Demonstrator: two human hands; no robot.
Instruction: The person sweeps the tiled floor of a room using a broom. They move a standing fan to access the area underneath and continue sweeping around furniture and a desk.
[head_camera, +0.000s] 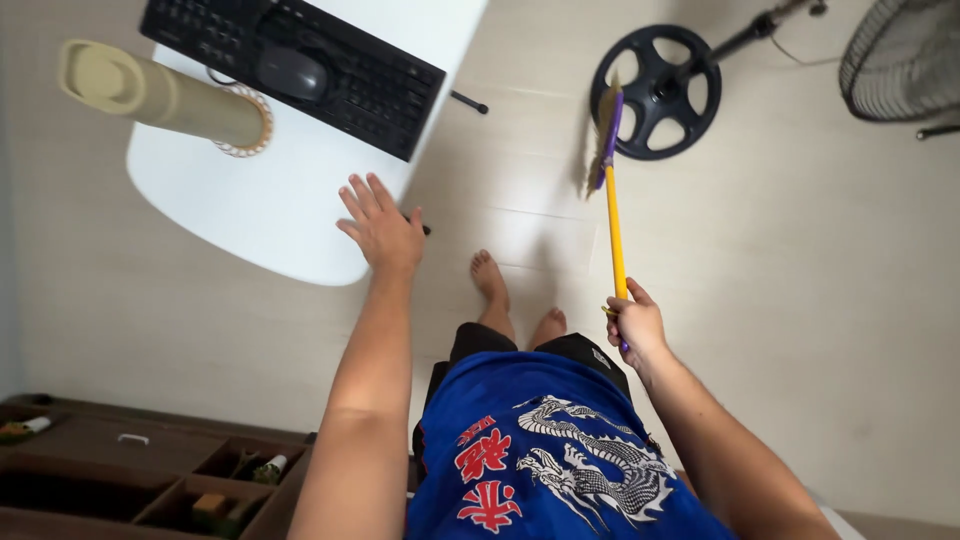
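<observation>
Hands sit at mid-frame, either side of the person's bare feet on the pale floor. Left hand lies flat with fingers spread, palm down on the lower right edge of the white rounded bench, which fills the upper left of the frame. Right hand, right of centre, is closed in a fist around the lower end of a yellow broom handle; the broom runs almost straight up the frame from that grip to a purple head with straw bristles, ending just beside a black wheel-shaped fan base at upper centre. On the bench, well above the left hand, a black keyboard lies slanted with a dark mouse resting on it, and a beige cylindrical bottle stands at the far upper left. A wire fan guard shows in the upper right corner. A dark wooden compartment tray with small items occupies the lower left corner.
</observation>
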